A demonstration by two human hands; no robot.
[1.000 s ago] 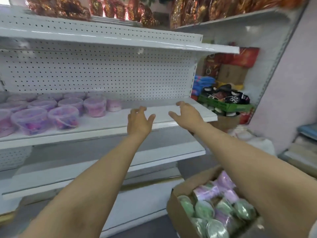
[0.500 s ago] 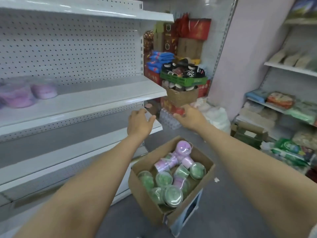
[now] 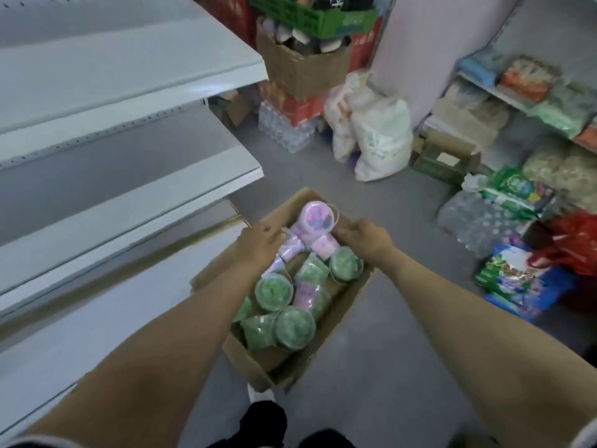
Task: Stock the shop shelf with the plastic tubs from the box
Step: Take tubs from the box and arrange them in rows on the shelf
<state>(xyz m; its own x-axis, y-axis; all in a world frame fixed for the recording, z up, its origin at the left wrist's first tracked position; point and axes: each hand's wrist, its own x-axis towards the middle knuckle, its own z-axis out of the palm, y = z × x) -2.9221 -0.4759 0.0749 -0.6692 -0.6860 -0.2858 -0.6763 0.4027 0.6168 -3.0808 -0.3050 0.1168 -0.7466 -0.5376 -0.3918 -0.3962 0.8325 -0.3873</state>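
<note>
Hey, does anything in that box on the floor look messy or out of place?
Yes. The tubs in the cardboard box lie jumbled on their sides, not upright: green tubs toward the near end, purple tubs at the far end. Nothing looks spilled or broken. Both hands, left hand and right hand, reach the purple ones.

Tubs (image 3: 284,287) in box (image 3: 326,347), shelf (image 3: 129,176) left.

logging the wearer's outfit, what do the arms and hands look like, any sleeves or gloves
Both forearms are bare right down to the left hand and right hand: no gloves, watch, rings or bands show. A sliver of light grey sleeve edge appears at the bottom corners of the view, near each upper arm.
</note>
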